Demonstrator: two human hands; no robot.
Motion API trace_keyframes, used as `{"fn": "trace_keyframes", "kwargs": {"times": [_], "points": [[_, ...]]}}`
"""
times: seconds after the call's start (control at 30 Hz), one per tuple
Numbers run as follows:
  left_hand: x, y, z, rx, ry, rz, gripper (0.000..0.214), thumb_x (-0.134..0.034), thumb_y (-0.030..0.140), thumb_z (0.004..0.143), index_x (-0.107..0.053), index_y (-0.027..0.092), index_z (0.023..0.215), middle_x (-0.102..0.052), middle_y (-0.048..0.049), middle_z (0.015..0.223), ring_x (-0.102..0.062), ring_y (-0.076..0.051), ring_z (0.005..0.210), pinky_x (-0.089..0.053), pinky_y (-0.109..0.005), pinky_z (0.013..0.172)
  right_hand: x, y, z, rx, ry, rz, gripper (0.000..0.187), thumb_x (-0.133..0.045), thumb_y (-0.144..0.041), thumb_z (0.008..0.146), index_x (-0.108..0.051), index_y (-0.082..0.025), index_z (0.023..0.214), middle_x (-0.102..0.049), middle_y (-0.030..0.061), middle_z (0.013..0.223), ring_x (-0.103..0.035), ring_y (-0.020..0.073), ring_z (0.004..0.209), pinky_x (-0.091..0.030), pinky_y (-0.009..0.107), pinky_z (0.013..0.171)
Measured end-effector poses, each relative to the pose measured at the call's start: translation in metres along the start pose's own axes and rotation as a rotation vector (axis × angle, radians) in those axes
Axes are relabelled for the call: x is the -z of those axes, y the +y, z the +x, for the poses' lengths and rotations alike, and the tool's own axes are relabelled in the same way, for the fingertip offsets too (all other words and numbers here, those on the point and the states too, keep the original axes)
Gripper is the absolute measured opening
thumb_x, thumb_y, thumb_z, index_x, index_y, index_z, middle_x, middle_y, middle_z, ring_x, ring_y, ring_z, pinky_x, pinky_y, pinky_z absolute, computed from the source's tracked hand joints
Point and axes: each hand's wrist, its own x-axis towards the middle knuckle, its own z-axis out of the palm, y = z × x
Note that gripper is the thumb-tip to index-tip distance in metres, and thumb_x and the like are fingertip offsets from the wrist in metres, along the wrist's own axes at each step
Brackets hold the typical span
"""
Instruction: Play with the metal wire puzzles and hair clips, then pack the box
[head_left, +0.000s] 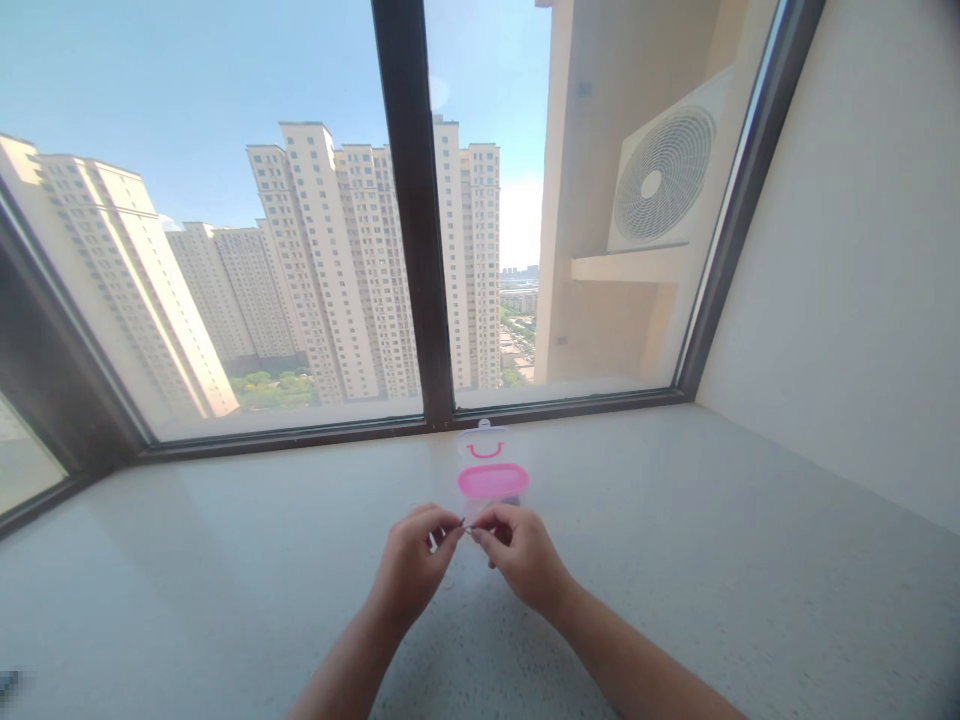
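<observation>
My left hand and my right hand meet over a pale speckled window ledge. Both are pinched, fingertips nearly touching, around a tiny thin object too small to name. Just beyond the hands stands a small clear plastic box with a pink rim. Its clear lid, with a pink handle, is flipped up behind it. The hands hide the box's front.
A large window with a dark centre post runs along the back of the ledge, showing tall apartment blocks and an outdoor air-conditioner unit. A white wall bounds the ledge on the right.
</observation>
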Motion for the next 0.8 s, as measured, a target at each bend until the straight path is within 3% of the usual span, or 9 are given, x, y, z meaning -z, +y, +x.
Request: {"fn": "trace_keyframes", "kwargs": {"times": [0.4,0.8], "points": [[-0.002,-0.001,0.001,-0.013,-0.003,0.019,0.016,-0.052,0.023,0.080,-0.066,0.018,0.074,-0.062,-0.0027,0.068,-0.054,-0.014,0.064,-0.041,-0.024,0.061,0.000,-0.001,0.000,0.062,0.044,-0.052,0.016,-0.058,-0.028,0.078,-0.063,-0.014,0.074,-0.058,0.0001,0.057,-0.050,0.0099,0.048,-0.037,0.020,0.048],[0.006,-0.017,0.006,0.064,0.057,0.029,0.019,-0.053,0.029,0.077,-0.066,0.017,0.072,-0.063,-0.0022,0.066,-0.054,-0.013,0.059,-0.042,-0.024,0.059,0.005,0.005,0.006,0.069,0.082,-0.064,0.014,-0.059,-0.027,0.076,-0.063,-0.014,0.076,-0.062,0.0021,0.064,-0.049,0.0097,0.050,-0.038,0.021,0.050]]}}
